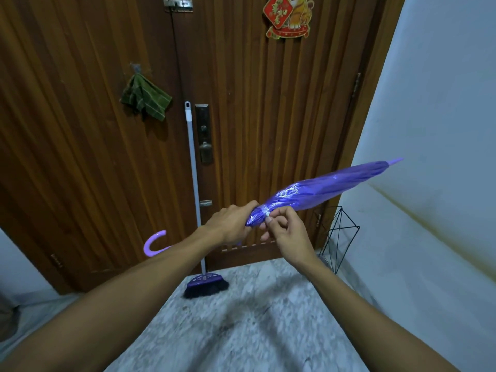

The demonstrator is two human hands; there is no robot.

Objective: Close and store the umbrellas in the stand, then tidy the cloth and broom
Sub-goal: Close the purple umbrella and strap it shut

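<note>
From the head view I see both forearms reaching forward from the bottom corners and meeting just above centre. My left hand (pixel 233 223) comes in from seven o'clock, wrist level, knuckles up, fingers curled round the gathered lower end of the folded purple plastic-canopy umbrella (pixel 322 189). My right hand (pixel 285 229) comes in from five o'clock with the wrist bent inward; its thumb and forefinger pinch a small white fastening on the strap at the canopy's bunched end, and the other fingers are loosely curled below it. The two hands sit just beside each other on the same end of the canopy.

The umbrella lies tilted, its tip pointing up toward two o'clock across the white wall (pixel 442 130), its lilac hooked handle (pixel 153 244) showing at nine o'clock behind my left forearm.

The black wire umbrella stand (pixel 338 238) sits on the floor at four o'clock from the hands, in the corner between door and wall, well below the umbrella's tip.

The purple-headed broom with a grey pole (pixel 195 189) leans upright against the brown wooden door (pixel 80 143), bristles on the grey marbled floor (pixel 255 318). The green checked cloth (pixel 145 99) hangs on a door hook at eleven o'clock.
</note>
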